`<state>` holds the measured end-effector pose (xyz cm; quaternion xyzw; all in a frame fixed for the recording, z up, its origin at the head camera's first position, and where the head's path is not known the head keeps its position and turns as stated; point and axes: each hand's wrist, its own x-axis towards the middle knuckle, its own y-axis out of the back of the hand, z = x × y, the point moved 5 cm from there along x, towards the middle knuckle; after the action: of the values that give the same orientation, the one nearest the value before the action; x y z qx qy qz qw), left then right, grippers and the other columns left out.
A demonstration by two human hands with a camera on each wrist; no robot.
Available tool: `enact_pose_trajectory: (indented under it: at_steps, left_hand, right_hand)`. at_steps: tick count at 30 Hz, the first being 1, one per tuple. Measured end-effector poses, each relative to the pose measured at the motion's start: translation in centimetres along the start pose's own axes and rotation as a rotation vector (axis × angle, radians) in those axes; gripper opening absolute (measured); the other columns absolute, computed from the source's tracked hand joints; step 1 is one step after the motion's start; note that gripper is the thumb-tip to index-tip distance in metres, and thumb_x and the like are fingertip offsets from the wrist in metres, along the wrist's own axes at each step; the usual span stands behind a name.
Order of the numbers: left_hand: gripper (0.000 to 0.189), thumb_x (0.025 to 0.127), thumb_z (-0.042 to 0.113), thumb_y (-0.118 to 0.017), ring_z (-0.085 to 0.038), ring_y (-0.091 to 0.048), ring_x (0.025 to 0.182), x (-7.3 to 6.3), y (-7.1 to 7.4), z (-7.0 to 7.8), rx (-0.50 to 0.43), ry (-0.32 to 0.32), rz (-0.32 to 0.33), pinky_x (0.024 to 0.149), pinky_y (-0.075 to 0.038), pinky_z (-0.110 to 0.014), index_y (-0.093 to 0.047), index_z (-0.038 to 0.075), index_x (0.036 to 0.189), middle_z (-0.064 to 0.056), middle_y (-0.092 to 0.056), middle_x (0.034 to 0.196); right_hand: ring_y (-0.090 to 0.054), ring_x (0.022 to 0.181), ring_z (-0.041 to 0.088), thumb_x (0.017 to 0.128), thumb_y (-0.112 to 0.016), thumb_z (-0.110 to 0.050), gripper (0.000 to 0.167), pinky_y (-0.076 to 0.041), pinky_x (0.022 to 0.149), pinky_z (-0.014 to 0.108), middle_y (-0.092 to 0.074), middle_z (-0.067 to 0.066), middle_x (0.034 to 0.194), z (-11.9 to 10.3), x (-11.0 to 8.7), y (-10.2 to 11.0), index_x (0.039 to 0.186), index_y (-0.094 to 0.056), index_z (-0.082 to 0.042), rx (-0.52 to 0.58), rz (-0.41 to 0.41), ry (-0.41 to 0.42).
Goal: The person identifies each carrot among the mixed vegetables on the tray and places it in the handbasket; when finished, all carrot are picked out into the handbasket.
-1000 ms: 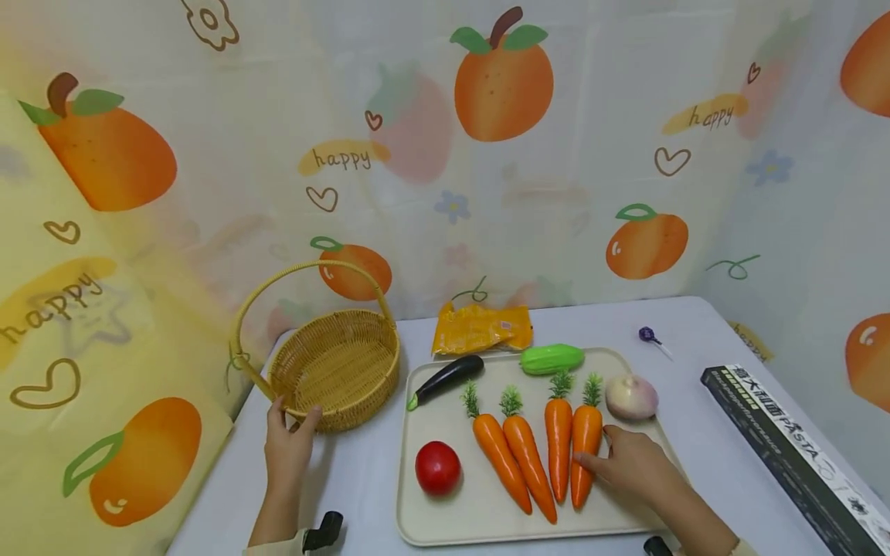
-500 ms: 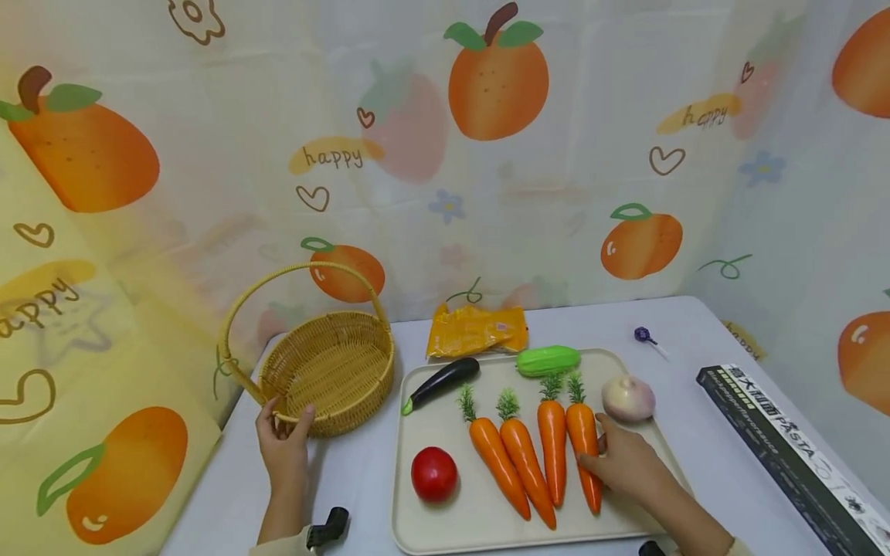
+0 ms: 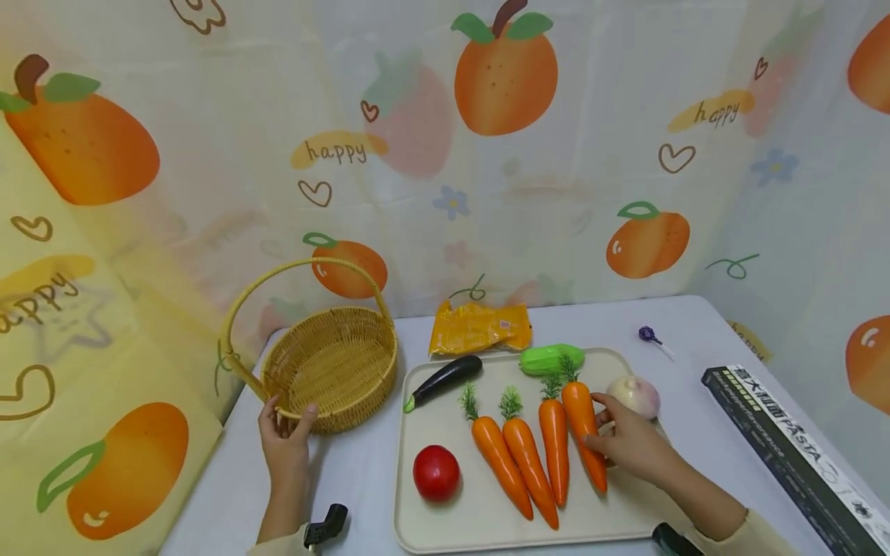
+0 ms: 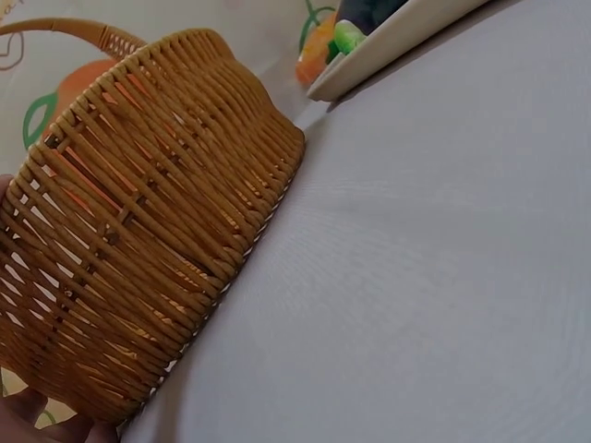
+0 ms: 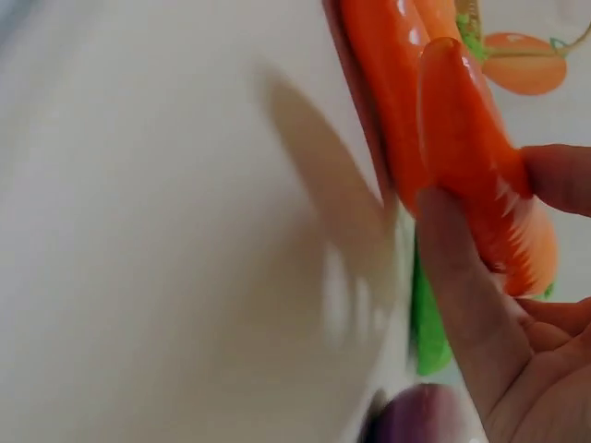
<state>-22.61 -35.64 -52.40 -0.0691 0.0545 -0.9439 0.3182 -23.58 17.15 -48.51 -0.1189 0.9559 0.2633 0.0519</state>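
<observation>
My right hand (image 3: 629,436) pinches the rightmost carrot (image 3: 582,421) between thumb and fingers. In the right wrist view this carrot (image 5: 462,138) is off the tray, its shadow falling apart from it. Beside it on the beige tray (image 3: 473,529) lie three more carrots (image 3: 554,444). The wicker basket (image 3: 361,409) with its tall arched handle stands to the left, slightly tilted. My left hand (image 3: 287,444) grips its near rim, thumb toward the front; the left wrist view shows the basket's woven side (image 4: 157,203) and only some fingertips.
Also on the tray are a tomato (image 3: 436,472), an eggplant (image 3: 445,380), a green cucumber-like vegetable (image 3: 545,360) and a purple-white onion-like bulb (image 3: 638,395). An orange packet (image 3: 480,328) lies behind it. A lollipop (image 3: 648,335) and a long black box (image 3: 786,455) are on the right.
The rightmost carrot, in my right hand's pinch, has risen off the tray and tilted. My left hand keeps its hold on the basket, which has barely moved.
</observation>
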Motion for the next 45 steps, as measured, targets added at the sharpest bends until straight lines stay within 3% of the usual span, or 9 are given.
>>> enact_pose_trajectory:
  at_steps: [5,11,18,28,32,38,45]
  left_hand:
    - [0.077,0.087,0.019,-0.076,-0.030,-0.027,0.140,0.2,-0.3,0.1,0.023,0.002,-0.015,0.100,-0.039,-0.020,-0.029,0.014,0.148,-0.011,-0.022,0.155]
    - [0.079,0.086,0.019,-0.076,-0.029,-0.026,0.140,0.0,0.0,-0.3,0.042,0.019,0.003,0.103,-0.038,-0.021,-0.028,0.014,0.149,-0.009,-0.022,0.156]
    - [0.082,0.086,0.022,-0.077,-0.027,-0.019,0.144,0.1,0.0,-0.2,0.048,0.006,-0.021,0.113,-0.027,-0.038,-0.027,0.016,0.151,-0.007,-0.016,0.159]
    - [0.084,0.085,0.018,-0.078,-0.030,-0.025,0.142,-0.3,0.0,0.0,0.081,-0.011,-0.037,0.112,-0.028,-0.035,-0.027,0.014,0.151,-0.010,-0.021,0.158]
    - [0.086,0.083,0.017,-0.079,-0.031,-0.027,0.141,-0.3,-0.1,0.0,0.089,-0.025,-0.046,0.112,-0.029,-0.036,-0.027,0.013,0.151,-0.010,-0.021,0.157]
    - [0.086,0.084,0.018,-0.079,-0.032,-0.030,0.139,-0.7,-0.2,-0.1,0.105,-0.002,-0.054,0.110,-0.031,-0.041,-0.025,0.013,0.152,-0.012,-0.023,0.156]
    - [0.088,0.083,0.013,-0.079,-0.039,-0.030,0.138,-1.3,-0.6,1.5,0.086,-0.012,-0.100,0.109,-0.033,-0.044,-0.024,0.009,0.152,-0.019,-0.024,0.155]
  right_hand:
    - [-0.058,0.078,0.024,0.086,-0.071,-0.006,0.072,-0.058,0.060,0.038,-0.050,0.017,0.106,-0.9,1.4,-0.5,0.145,-0.031,0.003,0.115,-0.067,0.012]
    - [-0.056,0.082,0.024,0.086,-0.073,-0.012,0.071,-0.057,0.062,0.037,-0.051,0.014,0.107,-2.8,3.1,-2.0,0.146,-0.036,-0.004,0.088,-0.145,0.060]
    - [-0.055,0.077,0.022,0.085,-0.075,-0.014,0.069,-0.053,0.061,0.036,-0.055,0.009,0.103,-6.2,5.3,-4.3,0.144,-0.041,-0.004,0.064,-0.215,0.082]
    - [-0.059,0.077,0.021,0.086,-0.074,-0.014,0.059,-0.056,0.062,0.035,-0.056,0.009,0.101,-10.0,8.1,-9.5,0.138,-0.049,-0.002,0.147,-0.285,0.137]
    - [-0.060,0.078,0.022,0.087,-0.073,-0.015,0.054,-0.057,0.064,0.040,-0.056,0.009,0.102,-11.8,8.9,-11.3,0.135,-0.052,-0.004,0.144,-0.330,0.174]
    - [-0.060,0.081,0.021,0.088,-0.072,-0.016,0.052,-0.057,0.063,0.037,-0.057,0.009,0.101,-14.2,10.4,-14.1,0.136,-0.054,-0.006,0.137,-0.390,0.188]
    - [-0.062,0.081,0.020,0.086,-0.075,-0.017,0.054,-0.058,0.067,0.038,-0.057,0.005,0.101,-17.8,11.9,-17.5,0.135,-0.054,-0.006,0.114,-0.404,0.192]
